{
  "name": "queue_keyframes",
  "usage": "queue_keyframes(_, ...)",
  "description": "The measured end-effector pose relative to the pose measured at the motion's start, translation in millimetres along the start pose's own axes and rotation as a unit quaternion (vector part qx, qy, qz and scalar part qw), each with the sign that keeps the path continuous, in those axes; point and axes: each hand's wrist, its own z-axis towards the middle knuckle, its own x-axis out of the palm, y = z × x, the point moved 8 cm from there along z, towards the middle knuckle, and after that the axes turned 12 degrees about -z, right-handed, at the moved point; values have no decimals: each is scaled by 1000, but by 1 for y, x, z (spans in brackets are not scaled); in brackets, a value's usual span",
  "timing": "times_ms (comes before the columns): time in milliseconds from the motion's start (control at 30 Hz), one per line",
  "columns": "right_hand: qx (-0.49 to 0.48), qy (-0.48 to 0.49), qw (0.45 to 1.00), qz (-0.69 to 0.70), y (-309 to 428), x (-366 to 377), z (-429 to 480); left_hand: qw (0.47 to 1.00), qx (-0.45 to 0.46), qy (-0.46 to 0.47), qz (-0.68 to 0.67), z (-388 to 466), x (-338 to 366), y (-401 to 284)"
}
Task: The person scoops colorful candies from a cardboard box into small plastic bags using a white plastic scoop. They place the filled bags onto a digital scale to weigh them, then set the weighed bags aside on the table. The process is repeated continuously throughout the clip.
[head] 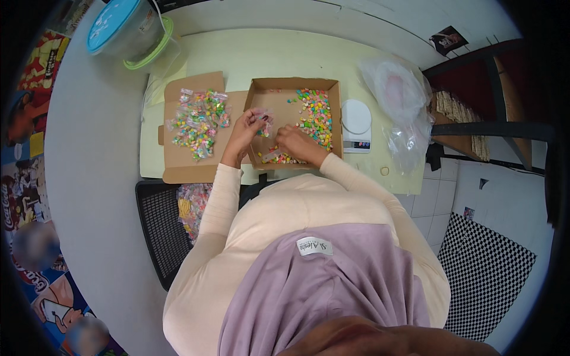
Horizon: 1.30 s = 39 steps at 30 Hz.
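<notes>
My left hand pinches a small clear plastic bag with a few coloured pieces inside, over the left side of an open cardboard box. Inside the box, my right hand hovers low with its fingers bunched and turned down; whether it holds a piece is hidden. Small multicoloured pieces, perhaps candy, lie heaped along the box's right side and near edge. Among those at the near edge lies another small clear bag. Filled small bags are piled on the box's flat cardboard lid at left.
A white digital scale stands right of the box, with clear plastic bags beyond it and a rubber band nearer. Lidded plastic tubs are at the far left. A black crate with packets sits below the table's left edge.
</notes>
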Motion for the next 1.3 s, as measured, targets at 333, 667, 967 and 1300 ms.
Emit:
queue_keyframes(333,6,-7,1000,-24,3,-28,12,989,75,-71,108,-16,-3,-22)
queue_keyframes(667,201,-106,950,216,-81,-62,21,971,142,-96,164,-9,1,-33)
queue_keyframes(967,236,-18,915,327,-94,26,10,968,157,-86,178,-16,-9,-25)
queue_keyframes(1300,374,-40,782,497,-119,29,-29,950,182,-80,239,-25,5,-23)
